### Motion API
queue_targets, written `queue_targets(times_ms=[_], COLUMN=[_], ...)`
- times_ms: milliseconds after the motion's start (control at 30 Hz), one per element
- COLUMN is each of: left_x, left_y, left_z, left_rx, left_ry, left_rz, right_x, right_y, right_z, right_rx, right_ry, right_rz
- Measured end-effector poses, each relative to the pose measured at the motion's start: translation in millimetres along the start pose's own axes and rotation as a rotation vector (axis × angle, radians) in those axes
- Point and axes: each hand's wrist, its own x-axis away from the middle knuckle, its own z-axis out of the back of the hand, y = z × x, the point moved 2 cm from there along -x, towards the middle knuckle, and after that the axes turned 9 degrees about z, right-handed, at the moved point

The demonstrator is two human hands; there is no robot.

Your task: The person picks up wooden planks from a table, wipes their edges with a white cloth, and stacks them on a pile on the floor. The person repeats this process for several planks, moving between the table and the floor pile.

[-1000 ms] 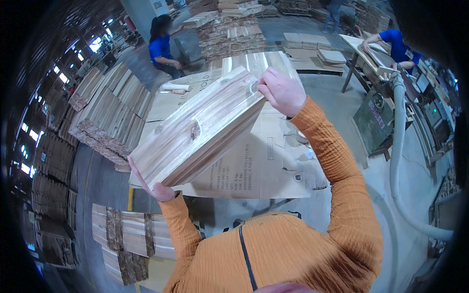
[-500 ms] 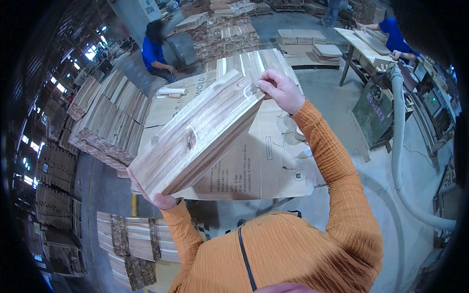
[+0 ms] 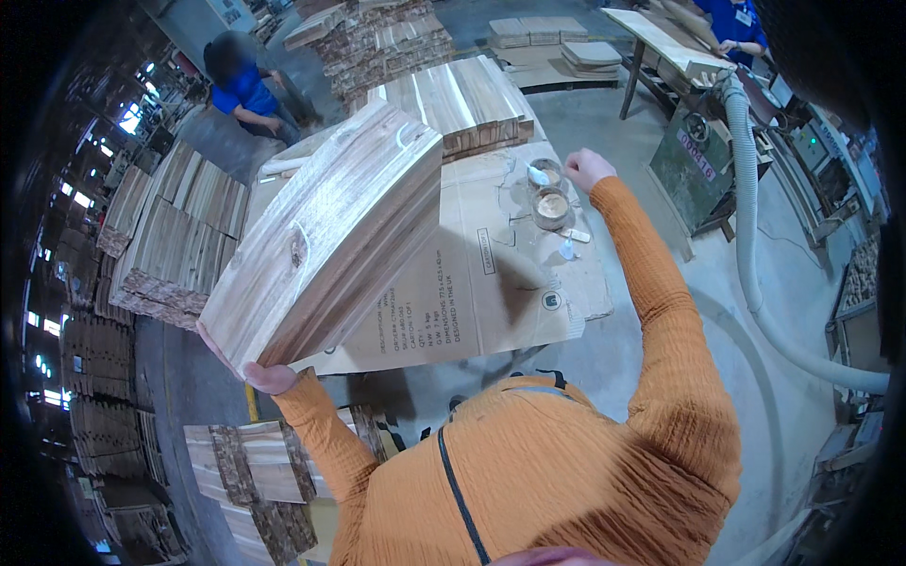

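1. pale wood, streaked brown: a glued panel [image 3: 326, 236] stands tilted on its long edge over the counter [image 3: 585, 349], hiding the counter's left part and much of the cardboard sheet [image 3: 472, 283] spread on it.
2. the left hand [image 3: 260, 373] is mostly hidden under the panel's near corner; only the knuckles and fingertips show, clenched on that corner and bearing the panel alone.
3. the right hand [image 3: 587, 168] is out over the far side of the cardboard, just beside a small jar [image 3: 550, 206] of tan paste and a second jar [image 3: 545, 174] behind it with something white in it. the fingers are curled, but the pictures do not show whether they hold anything; the hand touches no wood.
4. small white scraps [image 3: 569, 243] lie near the jars; what they are is hard to make out.
5. beyond the panel a stack of boards [image 3: 467, 99] rests on the counter's far end, its left part hidden by the panel.
6. at the top left a person in blue [image 3: 243, 90] is blurred; at the top right another person's blue sleeve [image 3: 727, 19] is cut off by the rim. a grey hose [image 3: 755, 245] curves down the right side.
7. a second ago both hands held the panel, the right on its far top corner. since then the right hand has let go and moved to the jars, and the panel now leans on the left hand only.
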Motion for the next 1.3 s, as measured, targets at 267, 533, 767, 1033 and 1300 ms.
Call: queue_targets(times_ms=[267,533,767,1033,1300], left_x=[-2.4,-22.7,-24.9,-28.1,-30.4], left_y=[7.8,-18.3,-22.2,-25.4,-31.9], left_z=[-5.3,0.6,6.0,4.1,8.8], left_rx=[0.072,0.097,0.183,0.213,0.191], left_ry=[0.031,-0.012,-0.061,-0.058,-0.038], left_rz=[0.113,0.035,0.029,0.070,0.077], right_x=[-4.7,-50.2,-63.4,-68.7,-67.0], right_y=[9.6,2.3,-24.8,-20.3,-26.6], right_z=[-49.5,-59.4,-49.6,-53.8,-51.7], right_rx=[-0.007,0.266,0.373,0.379,0.370], right_ry=[0.028,-0.129,-0.402,-0.416,-0.524], right_rz=[-0.197,-0.314,-0.355,-0.385,-0.370])
